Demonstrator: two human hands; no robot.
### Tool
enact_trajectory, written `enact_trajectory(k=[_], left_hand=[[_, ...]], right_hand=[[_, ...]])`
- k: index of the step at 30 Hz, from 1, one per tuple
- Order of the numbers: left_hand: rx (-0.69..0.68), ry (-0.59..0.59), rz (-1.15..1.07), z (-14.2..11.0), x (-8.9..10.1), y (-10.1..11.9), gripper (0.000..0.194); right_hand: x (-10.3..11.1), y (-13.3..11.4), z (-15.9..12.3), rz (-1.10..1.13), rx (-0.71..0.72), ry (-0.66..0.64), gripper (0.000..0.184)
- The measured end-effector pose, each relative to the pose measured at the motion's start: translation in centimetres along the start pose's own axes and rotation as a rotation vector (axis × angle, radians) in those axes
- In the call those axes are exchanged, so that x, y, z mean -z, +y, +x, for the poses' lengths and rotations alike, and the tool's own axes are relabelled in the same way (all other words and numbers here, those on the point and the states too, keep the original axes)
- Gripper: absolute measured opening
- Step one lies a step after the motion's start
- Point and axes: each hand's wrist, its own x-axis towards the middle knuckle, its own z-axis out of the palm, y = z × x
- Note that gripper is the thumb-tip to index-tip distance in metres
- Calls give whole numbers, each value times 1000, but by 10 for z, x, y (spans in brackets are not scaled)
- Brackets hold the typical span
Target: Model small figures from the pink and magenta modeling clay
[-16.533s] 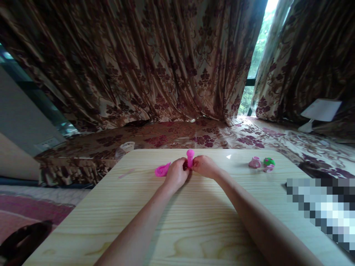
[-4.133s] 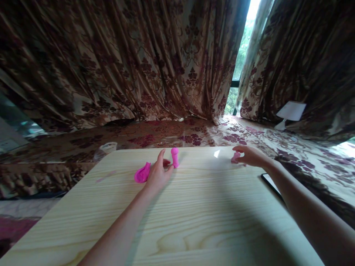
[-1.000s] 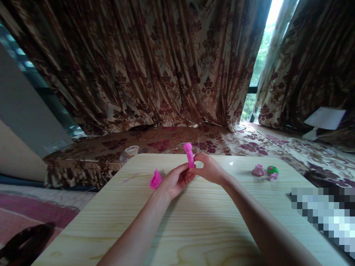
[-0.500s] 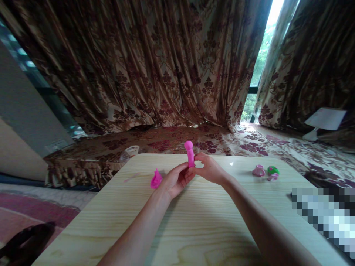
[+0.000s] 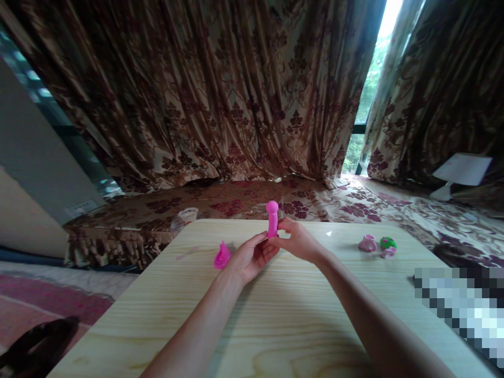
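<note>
A bright pink clay figure [image 5: 272, 220], a column with a round ball on top, stands upright between my hands above the table. My left hand [image 5: 252, 257] holds its lower end from the left, with thumb and fingers around the base. From the right, my right hand [image 5: 297, 239] pinches its lower side, thumb low and fingers higher. The base is partly hidden by the fingers. Left of my left hand lies a pointed magenta clay piece [image 5: 222, 256] on the table.
On the right of the wooden table [image 5: 299, 325] sit a pale pink piece [image 5: 367, 243] and a green and pink piece [image 5: 388, 244]. A clear plastic container [image 5: 185, 218] is past the back left corner. A white lamp [image 5: 461, 169] stands far right before curtains [image 5: 236, 105].
The clay figure has shifted slightly right and straightened upright, closer to my right fingers. Both hands stay almost in place.
</note>
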Motion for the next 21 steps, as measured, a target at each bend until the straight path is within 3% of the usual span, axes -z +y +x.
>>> enact_trajectory(k=[21], left_hand=[[-32, -7, -3, -2, -4, 1, 10]], right_hand=[[0, 0, 1, 75, -50, -7, 18]])
